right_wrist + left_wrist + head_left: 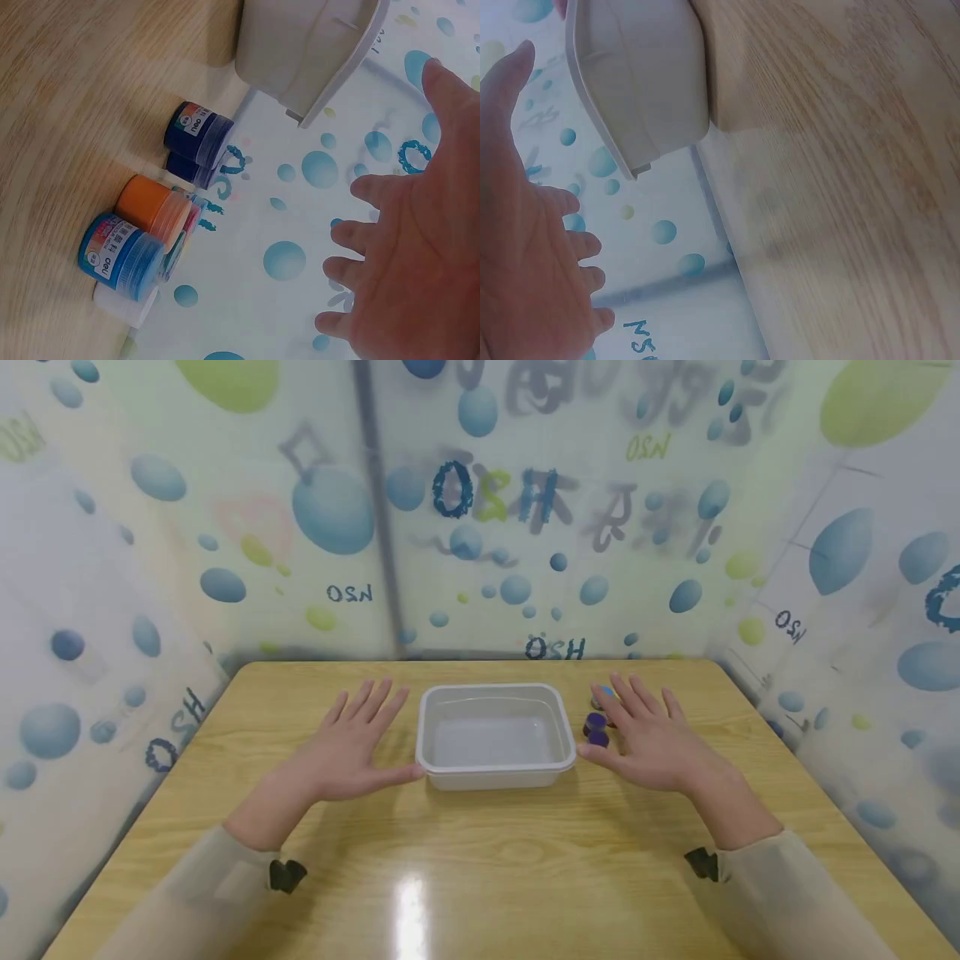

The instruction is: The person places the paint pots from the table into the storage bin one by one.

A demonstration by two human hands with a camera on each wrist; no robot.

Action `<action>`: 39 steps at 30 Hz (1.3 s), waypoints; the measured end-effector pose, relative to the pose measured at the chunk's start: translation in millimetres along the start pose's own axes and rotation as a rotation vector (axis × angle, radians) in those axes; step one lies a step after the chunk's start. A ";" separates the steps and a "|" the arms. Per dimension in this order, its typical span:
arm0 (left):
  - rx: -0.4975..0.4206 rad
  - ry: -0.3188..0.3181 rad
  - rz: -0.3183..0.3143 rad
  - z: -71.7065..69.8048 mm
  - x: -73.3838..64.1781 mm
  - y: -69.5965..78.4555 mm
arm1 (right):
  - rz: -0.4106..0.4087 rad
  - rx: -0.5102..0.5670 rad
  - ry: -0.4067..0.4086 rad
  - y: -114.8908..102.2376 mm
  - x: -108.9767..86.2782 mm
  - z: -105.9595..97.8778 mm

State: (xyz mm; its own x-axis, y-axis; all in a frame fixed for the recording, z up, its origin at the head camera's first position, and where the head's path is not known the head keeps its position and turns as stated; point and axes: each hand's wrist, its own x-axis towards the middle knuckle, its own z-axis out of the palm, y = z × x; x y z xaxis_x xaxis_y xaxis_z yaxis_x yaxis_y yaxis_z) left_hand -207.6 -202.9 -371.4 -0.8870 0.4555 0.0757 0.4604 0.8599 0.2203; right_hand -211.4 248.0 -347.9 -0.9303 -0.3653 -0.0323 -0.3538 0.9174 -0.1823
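Observation:
A white rectangular plastic tub stands on the table between my two hands, with nothing visible inside. My left hand hovers left of it, fingers spread and straight, the thumb near the tub's front left corner. On the other side my right hand is likewise spread, above several small paint jars. The right wrist view shows a dark blue jar, an orange jar, a light blue jar and a white one standing close together, partly hiding others. Neither hand holds anything.
The wooden table reaches to a curtain printed with drops and letters at the back. Similar printed curtains hang along the left and right sides. Dark clips are on the sleeve cuffs.

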 end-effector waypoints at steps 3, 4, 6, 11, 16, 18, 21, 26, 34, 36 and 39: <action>0.000 -0.002 0.003 -1.3 0.4 0.5 | 0.001 -0.006 0.005 0.5 -0.8 -0.5; -0.002 -0.003 0.006 -1.6 0.6 0.8 | -0.001 -0.008 0.010 0.5 -1.2 -0.7; -0.006 -0.005 0.012 -1.6 1.1 0.4 | -0.008 -0.012 0.026 0.8 -1.9 -0.9; -0.125 -0.020 0.041 3.3 6.6 -3.8 | -0.021 0.000 0.103 4.9 -1.9 0.3; -0.336 -0.071 0.084 16.5 21.5 -7.1 | 0.006 0.007 0.128 9.2 -3.3 0.5; -0.381 -0.093 0.080 22.6 27.5 -7.6 | 0.019 0.009 0.120 10.3 -4.8 0.1; -0.422 -0.120 0.056 28.7 33.3 -7.5 | 0.031 0.027 0.116 13.0 -7.1 0.6; -0.455 -0.146 0.030 33.7 36.2 -8.4 | 0.048 0.103 0.133 21.8 -12.4 2.2; -0.465 -0.157 0.000 38.1 36.1 -9.7 | 0.117 0.202 0.121 46.1 -17.3 2.3; -0.458 -0.163 -0.005 38.3 36.3 -9.6 | 0.120 0.203 0.131 54.0 -19.3 3.8; -0.457 -0.175 -0.015 37.8 36.4 -9.3 | 0.114 0.210 0.143 65.3 -22.5 6.1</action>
State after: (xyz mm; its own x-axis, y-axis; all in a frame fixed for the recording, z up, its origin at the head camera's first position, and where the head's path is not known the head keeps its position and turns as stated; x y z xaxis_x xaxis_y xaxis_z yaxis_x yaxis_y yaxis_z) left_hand -242.8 -185.7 -407.5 -0.8561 0.5094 -0.0872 0.3502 0.6958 0.6271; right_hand -212.9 315.1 -365.1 -0.9725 -0.2214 0.0718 -0.2318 0.8929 -0.3861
